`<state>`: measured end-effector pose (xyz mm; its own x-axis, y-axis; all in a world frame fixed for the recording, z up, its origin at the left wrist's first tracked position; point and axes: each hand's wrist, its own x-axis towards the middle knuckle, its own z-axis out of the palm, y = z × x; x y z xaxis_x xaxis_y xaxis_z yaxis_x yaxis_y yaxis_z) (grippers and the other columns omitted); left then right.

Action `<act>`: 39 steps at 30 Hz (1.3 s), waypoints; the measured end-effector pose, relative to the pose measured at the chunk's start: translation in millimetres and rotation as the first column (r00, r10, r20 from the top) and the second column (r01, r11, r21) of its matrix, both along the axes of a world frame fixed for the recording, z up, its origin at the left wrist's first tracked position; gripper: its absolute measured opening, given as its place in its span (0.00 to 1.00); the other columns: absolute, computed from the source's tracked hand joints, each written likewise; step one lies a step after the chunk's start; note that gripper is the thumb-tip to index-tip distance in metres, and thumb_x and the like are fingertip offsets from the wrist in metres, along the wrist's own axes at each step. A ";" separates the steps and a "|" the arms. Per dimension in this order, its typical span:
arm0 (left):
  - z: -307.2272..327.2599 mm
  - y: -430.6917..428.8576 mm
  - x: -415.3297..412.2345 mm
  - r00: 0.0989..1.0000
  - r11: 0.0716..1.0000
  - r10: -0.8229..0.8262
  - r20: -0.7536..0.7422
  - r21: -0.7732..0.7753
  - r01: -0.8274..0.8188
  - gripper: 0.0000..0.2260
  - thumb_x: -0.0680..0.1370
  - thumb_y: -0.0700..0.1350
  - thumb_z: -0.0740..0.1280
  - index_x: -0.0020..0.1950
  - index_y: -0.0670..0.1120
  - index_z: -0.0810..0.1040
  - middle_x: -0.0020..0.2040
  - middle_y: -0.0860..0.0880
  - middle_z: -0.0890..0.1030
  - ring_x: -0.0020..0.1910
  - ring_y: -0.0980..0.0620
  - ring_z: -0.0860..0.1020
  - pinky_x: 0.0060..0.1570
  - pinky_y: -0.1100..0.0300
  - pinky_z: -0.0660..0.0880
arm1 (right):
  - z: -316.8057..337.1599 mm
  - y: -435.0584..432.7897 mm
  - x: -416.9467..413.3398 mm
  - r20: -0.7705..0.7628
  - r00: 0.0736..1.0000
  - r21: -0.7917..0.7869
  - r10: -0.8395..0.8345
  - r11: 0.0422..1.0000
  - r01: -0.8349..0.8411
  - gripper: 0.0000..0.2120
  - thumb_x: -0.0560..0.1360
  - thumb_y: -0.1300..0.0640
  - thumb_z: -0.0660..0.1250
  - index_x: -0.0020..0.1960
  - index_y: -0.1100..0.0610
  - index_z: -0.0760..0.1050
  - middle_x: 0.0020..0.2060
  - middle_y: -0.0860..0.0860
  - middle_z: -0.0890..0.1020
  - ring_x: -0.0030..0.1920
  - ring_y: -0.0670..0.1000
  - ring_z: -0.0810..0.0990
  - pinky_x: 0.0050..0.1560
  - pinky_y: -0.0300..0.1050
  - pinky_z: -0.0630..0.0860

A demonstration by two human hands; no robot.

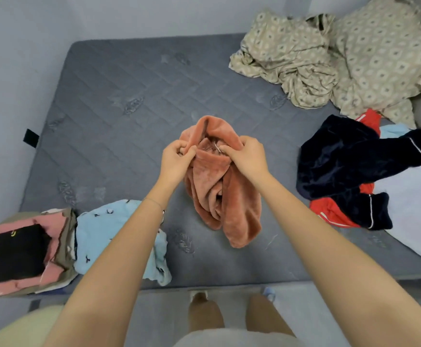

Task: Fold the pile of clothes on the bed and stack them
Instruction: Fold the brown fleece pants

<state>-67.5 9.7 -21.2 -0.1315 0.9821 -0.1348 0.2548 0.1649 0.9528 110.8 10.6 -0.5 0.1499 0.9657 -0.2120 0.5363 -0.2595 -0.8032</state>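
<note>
Fleece garment (223, 191), held up over the bed (119, 101) for sorting.
Left hand (176, 159) and right hand (244, 156) each pinch its top edge, likely finding corners; stack (26, 254) left, pile (369, 171) right.

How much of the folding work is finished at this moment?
Done: a folded stack lies at the left, a light blue garment beside it. In hand: the left hand and right hand grip a pink fleece garment. Left: the loose pile of navy, red and white clothes on the right.
</note>
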 end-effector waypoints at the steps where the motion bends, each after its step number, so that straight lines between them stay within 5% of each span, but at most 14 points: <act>1: -6.5 6.9 -8.7 1.000 1.000 -0.015 -0.006 -0.010 0.015 0.12 0.77 0.36 0.68 0.36 0.46 0.72 0.30 0.53 0.68 0.27 0.63 0.66 0.32 0.69 0.66 | -7.2 1.8 -6.8 -0.006 0.999 -0.009 -0.036 0.999 0.036 0.16 0.71 0.47 0.72 0.31 0.52 0.70 0.29 0.47 0.75 0.38 0.51 0.76 0.41 0.48 0.68; 7: -68.3 25.7 -51.4 0.988 0.982 -0.116 -0.101 -0.163 0.098 0.04 0.77 0.36 0.68 0.43 0.39 0.75 0.33 0.47 0.69 0.32 0.56 0.68 0.38 0.63 0.67 | -68.3 -6.2 -24.4 0.022 0.994 -0.097 -0.110 0.989 0.112 0.13 0.72 0.56 0.72 0.33 0.57 0.72 0.27 0.49 0.73 0.35 0.53 0.72 0.34 0.44 0.64; 11: -101.8 17.7 -70.9 0.964 0.977 -0.163 -0.210 -0.169 0.129 0.04 0.76 0.36 0.70 0.49 0.37 0.82 0.45 0.44 0.82 0.40 0.62 0.76 0.45 0.73 0.70 | -102.2 -14.4 -28.2 0.014 0.988 -0.248 -0.151 0.957 0.150 0.11 0.71 0.53 0.75 0.49 0.58 0.82 0.44 0.53 0.84 0.42 0.49 0.78 0.48 0.41 0.74; 14: -123.6 14.7 -80.4 0.941 0.960 -0.185 -0.284 -0.257 0.111 0.10 0.76 0.40 0.71 0.55 0.38 0.81 0.53 0.41 0.83 0.53 0.48 0.80 0.56 0.59 0.74 | -115.8 -15.0 -28.5 0.036 0.991 -0.221 -0.130 0.966 0.134 0.14 0.70 0.52 0.76 0.53 0.56 0.82 0.51 0.51 0.84 0.50 0.50 0.80 0.48 0.37 0.70; 16: -139.0 11.0 -82.3 0.925 0.944 -0.202 -0.321 -0.316 0.096 0.12 0.77 0.43 0.70 0.58 0.39 0.80 0.56 0.41 0.81 0.57 0.44 0.78 0.58 0.58 0.71 | -127.4 -13.7 -25.5 0.066 0.995 -0.220 -0.070 0.972 0.083 0.18 0.70 0.52 0.76 0.57 0.57 0.81 0.55 0.54 0.83 0.57 0.54 0.79 0.57 0.43 0.72; 22: -191.9 3.9 -68.9 0.877 0.891 -0.355 -0.324 -0.402 0.212 0.16 0.76 0.48 0.71 0.61 0.45 0.78 0.57 0.47 0.80 0.59 0.44 0.77 0.60 0.50 0.72 | -183.0 -8.3 -13.3 0.210 0.954 -0.378 0.213 0.918 -0.121 0.42 0.68 0.43 0.76 0.76 0.44 0.59 0.75 0.49 0.62 0.74 0.58 0.61 0.72 0.56 0.60; 26: -239.1 -8.5 -52.5 0.654 0.786 -0.593 -0.470 -0.517 0.340 0.44 0.69 0.59 0.75 0.79 0.50 0.57 0.77 0.46 0.61 0.76 0.44 0.57 0.73 0.44 0.53 | -233.0 -18.5 -12.3 0.200 0.959 -0.565 0.199 0.823 -0.053 0.59 0.62 0.41 0.79 0.78 0.41 0.42 0.79 0.53 0.49 0.77 0.59 0.50 0.74 0.64 0.53; 29: -266.7 -15.5 -38.3 0.601 0.769 -0.625 -0.498 -0.525 0.365 0.49 0.70 0.60 0.74 0.80 0.50 0.47 0.76 0.43 0.63 0.73 0.41 0.63 0.72 0.42 0.56 | -265.6 -30.5 -16.7 0.132 0.988 -0.596 0.076 0.803 0.018 0.66 0.61 0.45 0.81 0.77 0.45 0.31 0.77 0.57 0.55 0.76 0.61 0.57 0.72 0.64 0.58; 32: -274.9 -10.3 -34.8 0.717 0.819 -0.536 -0.446 -0.481 0.313 0.29 0.75 0.51 0.69 0.74 0.52 0.65 0.71 0.44 0.69 0.63 0.38 0.74 0.59 0.47 0.70 | -281.7 -34.2 -19.3 0.081 0.997 -0.568 0.007 0.822 0.040 0.53 0.65 0.48 0.79 0.78 0.53 0.48 0.66 0.59 0.74 0.65 0.63 0.73 0.60 0.54 0.73; 35: -267.2 4.4 -46.5 0.778 0.895 -0.403 -0.482 -0.387 0.224 0.15 0.78 0.47 0.66 0.64 0.47 0.76 0.68 0.44 0.73 0.58 0.39 0.77 0.54 0.52 0.73 | -281.6 -19.5 -19.4 0.126 0.989 -0.550 0.076 0.835 0.006 0.30 0.68 0.47 0.77 0.64 0.58 0.71 0.55 0.57 0.81 0.57 0.60 0.79 0.50 0.49 0.75; 39: -233.8 40.3 -69.7 0.918 0.936 0.152 -0.367 -0.243 -0.253 0.09 0.78 0.46 0.67 0.56 0.45 0.78 0.50 0.49 0.81 0.51 0.50 0.78 0.48 0.61 0.69 | -256.9 16.2 -26.5 0.110 0.994 -0.396 -0.014 0.916 0.057 0.22 0.71 0.46 0.74 0.54 0.61 0.74 0.46 0.54 0.79 0.46 0.55 0.77 0.45 0.48 0.72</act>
<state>-137.2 50.1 -255.1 -0.4100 0.8571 -0.3119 0.4841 0.4944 0.7220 84.4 26.8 -257.3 0.2242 0.7979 -0.5596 0.5946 -0.5669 -0.5702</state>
